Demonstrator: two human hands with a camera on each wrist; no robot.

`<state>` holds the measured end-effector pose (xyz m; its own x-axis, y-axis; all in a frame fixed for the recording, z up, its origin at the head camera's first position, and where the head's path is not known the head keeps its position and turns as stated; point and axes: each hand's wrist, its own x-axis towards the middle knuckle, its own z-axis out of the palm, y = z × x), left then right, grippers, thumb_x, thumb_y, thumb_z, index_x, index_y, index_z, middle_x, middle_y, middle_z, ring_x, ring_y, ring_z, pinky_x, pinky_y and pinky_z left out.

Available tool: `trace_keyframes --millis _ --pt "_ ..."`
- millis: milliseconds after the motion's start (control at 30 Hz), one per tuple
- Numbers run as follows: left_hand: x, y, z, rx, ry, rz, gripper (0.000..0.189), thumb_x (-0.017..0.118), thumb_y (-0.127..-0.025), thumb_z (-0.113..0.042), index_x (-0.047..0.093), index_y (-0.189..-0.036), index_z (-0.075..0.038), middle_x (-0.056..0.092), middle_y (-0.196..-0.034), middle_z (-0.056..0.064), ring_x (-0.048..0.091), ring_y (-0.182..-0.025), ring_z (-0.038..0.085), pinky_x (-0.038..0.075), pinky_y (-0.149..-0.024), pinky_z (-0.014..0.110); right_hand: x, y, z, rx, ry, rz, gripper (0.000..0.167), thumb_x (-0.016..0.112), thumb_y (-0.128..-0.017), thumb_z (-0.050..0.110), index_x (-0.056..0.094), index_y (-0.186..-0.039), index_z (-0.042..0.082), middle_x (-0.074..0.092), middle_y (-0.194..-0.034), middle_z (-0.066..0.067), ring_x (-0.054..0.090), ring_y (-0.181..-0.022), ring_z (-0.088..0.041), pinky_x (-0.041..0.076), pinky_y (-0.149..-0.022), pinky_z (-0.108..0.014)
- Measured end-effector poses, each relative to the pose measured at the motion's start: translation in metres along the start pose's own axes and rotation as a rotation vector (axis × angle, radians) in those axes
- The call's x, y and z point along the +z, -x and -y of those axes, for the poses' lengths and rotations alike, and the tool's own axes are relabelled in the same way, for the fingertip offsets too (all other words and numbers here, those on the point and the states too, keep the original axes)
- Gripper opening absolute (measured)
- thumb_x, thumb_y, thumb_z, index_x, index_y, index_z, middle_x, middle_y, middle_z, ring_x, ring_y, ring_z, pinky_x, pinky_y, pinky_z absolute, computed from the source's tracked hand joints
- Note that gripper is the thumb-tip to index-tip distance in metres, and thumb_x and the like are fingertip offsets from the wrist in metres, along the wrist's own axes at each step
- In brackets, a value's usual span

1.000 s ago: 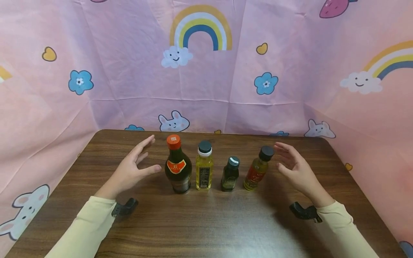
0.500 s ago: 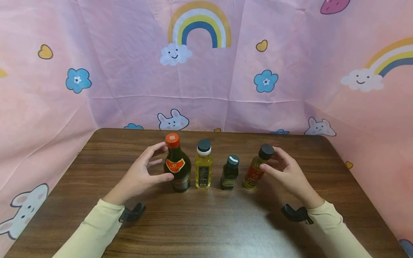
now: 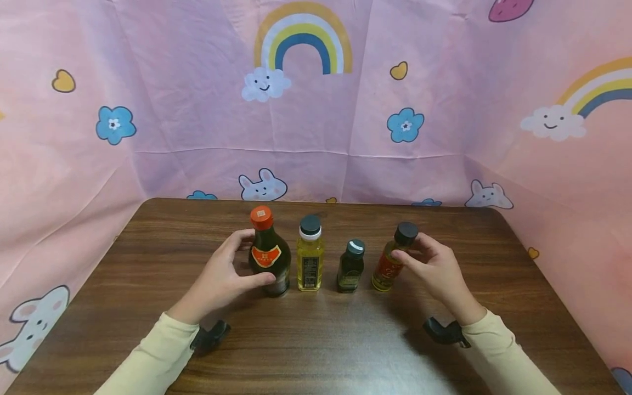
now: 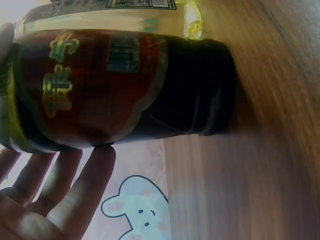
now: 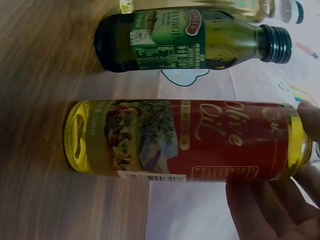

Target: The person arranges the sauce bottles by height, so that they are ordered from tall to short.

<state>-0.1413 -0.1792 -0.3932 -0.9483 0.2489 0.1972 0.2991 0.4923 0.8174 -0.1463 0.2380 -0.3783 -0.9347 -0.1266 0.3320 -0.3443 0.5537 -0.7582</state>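
My left hand (image 3: 224,280) grips a dark glass bottle (image 3: 270,242) with an orange-red cap, thumb across its front and fingers behind. In the left wrist view, fingertips lie against the red-labelled side of this dark bottle (image 4: 100,85). At the other end of the row, my right hand (image 3: 441,271) holds a red-labelled olive oil bottle (image 3: 387,267) near its shoulder, between thumb and fingers. "Olive Oil" reads on the label of this bottle (image 5: 220,135) in the right wrist view. Both held bottles stand on the table.
Between the held bottles stand a clear bottle of yellow oil (image 3: 310,263) with a dark cap and a small dark-green olive oil bottle (image 3: 350,271). The brown wooden table (image 3: 316,345) ends at a pink patterned cloth (image 3: 207,126) behind and at the sides.
Both hands have moved inward from beside the row. The left hand has taken hold of the dark bottle, the right hand of the red-labelled olive oil bottle. The bottles stay in place.
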Motion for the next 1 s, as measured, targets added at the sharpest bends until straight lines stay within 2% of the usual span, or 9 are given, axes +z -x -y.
trace_keyframes --millis 133,333,567,733,833,1000 --pt "0.001 0.001 -0.001 -0.018 0.026 -0.003 0.079 0.092 -0.079 -0.034 0.048 -0.142 -0.02 0.056 -0.134 0.007 0.059 -0.121 0.028 0.06 -0.09 0.04 0.001 0.001 0.001 0.002 0.014 -0.005 0.029 0.08 -0.093 0.014 0.072 -0.118 0.004 0.076 -0.111 -0.011 0.071 -0.1 -0.009 0.056 -0.083 -0.017" --pt "0.004 0.002 -0.001 0.021 0.053 -0.044 0.074 0.092 -0.08 -0.029 0.05 -0.14 -0.018 0.058 -0.131 0.005 0.058 -0.121 0.025 0.061 -0.089 0.035 0.002 0.0 0.0 -0.002 0.009 0.002 0.028 0.079 -0.094 0.014 0.071 -0.118 0.004 0.076 -0.111 -0.011 0.071 -0.1 -0.009 0.056 -0.084 -0.017" --pt "0.009 0.002 -0.002 0.048 0.016 -0.101 0.072 0.092 -0.08 -0.026 0.053 -0.139 -0.012 0.061 -0.128 0.007 0.059 -0.117 0.023 0.06 -0.086 0.032 0.001 0.001 -0.002 0.01 -0.002 0.022 0.03 0.077 -0.096 0.015 0.07 -0.123 0.004 0.075 -0.115 -0.013 0.072 -0.105 -0.021 0.055 -0.086 -0.017" --pt "0.011 0.004 -0.004 0.055 0.003 -0.13 0.073 0.092 -0.079 -0.024 0.053 -0.139 -0.01 0.061 -0.126 0.007 0.059 -0.115 0.022 0.06 -0.083 0.028 0.002 0.002 -0.004 0.019 -0.006 0.018 0.03 0.076 -0.096 0.015 0.069 -0.124 0.004 0.074 -0.115 -0.013 0.071 -0.107 -0.022 0.055 -0.088 -0.018" --pt "0.012 0.004 -0.006 0.066 0.016 -0.143 0.072 0.092 -0.079 -0.022 0.054 -0.139 -0.01 0.061 -0.125 0.006 0.059 -0.114 0.021 0.061 -0.082 0.029 0.004 0.003 -0.005 0.023 -0.008 0.015 0.031 0.075 -0.097 0.014 0.068 -0.125 0.004 0.073 -0.117 -0.013 0.07 -0.108 -0.02 0.056 -0.091 -0.023" --pt "0.013 0.006 -0.007 0.084 0.02 -0.169 0.072 0.092 -0.078 -0.018 0.054 -0.139 -0.009 0.061 -0.124 0.005 0.059 -0.113 0.018 0.061 -0.082 0.032 0.007 0.005 -0.004 0.022 -0.038 0.005 0.029 0.074 -0.098 0.012 0.068 -0.125 0.003 0.072 -0.118 -0.013 0.067 -0.108 -0.011 0.057 -0.096 -0.038"
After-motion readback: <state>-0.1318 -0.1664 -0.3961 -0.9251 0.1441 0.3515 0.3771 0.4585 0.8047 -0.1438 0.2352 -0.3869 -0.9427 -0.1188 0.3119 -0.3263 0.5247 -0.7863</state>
